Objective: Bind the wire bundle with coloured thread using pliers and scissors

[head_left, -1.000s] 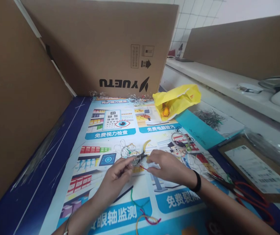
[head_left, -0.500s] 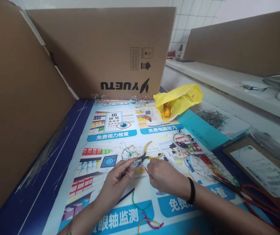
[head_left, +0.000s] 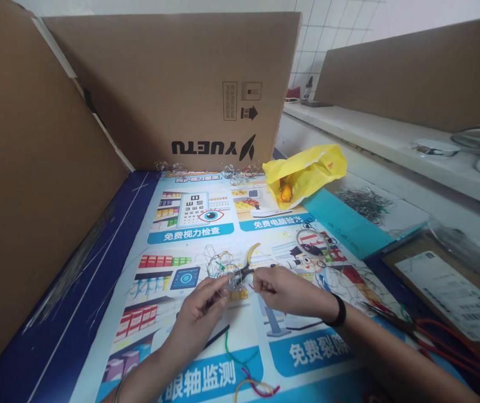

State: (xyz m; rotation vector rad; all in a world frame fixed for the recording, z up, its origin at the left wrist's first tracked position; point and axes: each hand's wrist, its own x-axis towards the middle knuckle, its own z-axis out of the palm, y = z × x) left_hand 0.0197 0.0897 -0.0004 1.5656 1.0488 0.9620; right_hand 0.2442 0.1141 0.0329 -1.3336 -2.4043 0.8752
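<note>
My left hand (head_left: 200,313) pinches a small tangle of thin wire (head_left: 228,280) just above the printed poster (head_left: 189,235). My right hand (head_left: 284,291) is closed in a pinch right beside it, on a short red wire end at the tangle. Small pliers with yellow handles (head_left: 250,257) lie just beyond both hands, jaws pointing at the tangle. A looser wire bundle with green bits (head_left: 217,262) rests left of the pliers. Loose green, red and yellow wire pieces (head_left: 250,380) lie near my left forearm.
Cardboard walls stand at the left (head_left: 33,184) and back (head_left: 181,84). A yellow plastic bag (head_left: 302,170) lies at the back right, a pile of metal wire bits (head_left: 363,200) beyond it. Red-handled scissors (head_left: 428,336) and a labelled cardboard sheet (head_left: 450,291) sit right.
My right hand has shifted slightly up and back towards the pliers while staying pinched at the tangle. My left hand keeps its hold nearly unmoved.
</note>
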